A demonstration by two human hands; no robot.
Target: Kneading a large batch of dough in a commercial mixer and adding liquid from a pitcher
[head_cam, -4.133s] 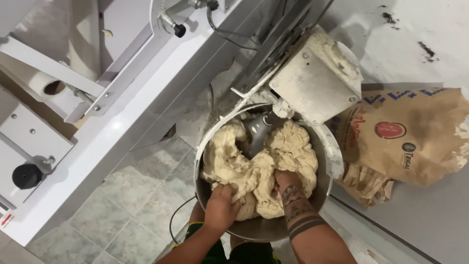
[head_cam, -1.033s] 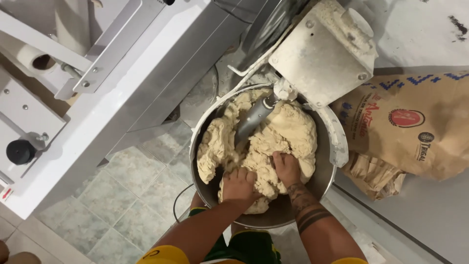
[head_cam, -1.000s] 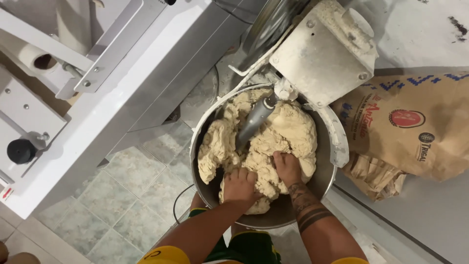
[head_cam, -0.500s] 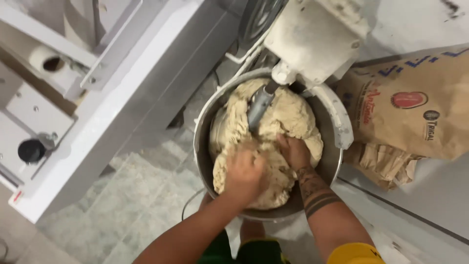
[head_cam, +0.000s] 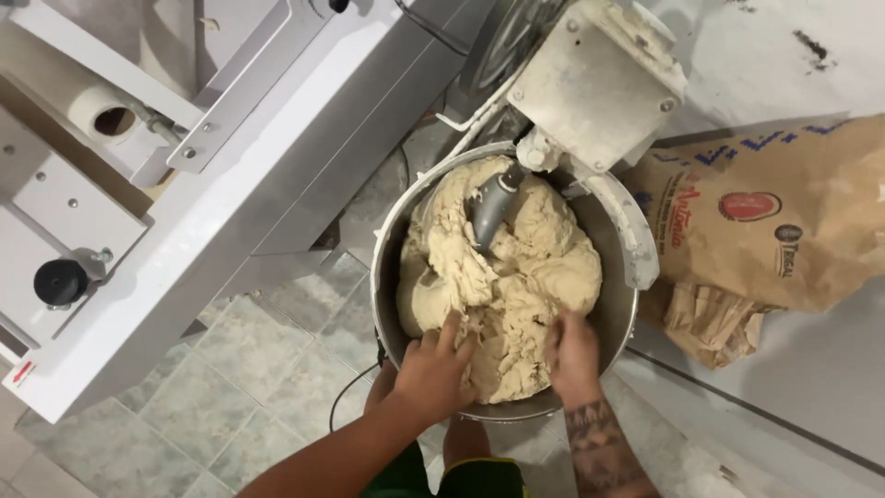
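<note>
Down at the bowl's [head_cam: 392, 267] near side, I saw both hands, left hand [head_cam: 433, 373] and right hand [head_cam: 572, 355], grasping dough [head_cam: 502, 277]; the sticky mass could, I judged, tear or drag against the hook [head_cam: 491, 207].

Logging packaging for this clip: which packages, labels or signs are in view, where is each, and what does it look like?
Large brown paper sack: lying right of the round metal mixing bowl, crumpled at its lower end, with a red oval emblem, a small dark round mark and blue and red print.
Small white sticker with a red mark: lower left corner of the white machine housing, rectangular.
No screens in view.
</note>
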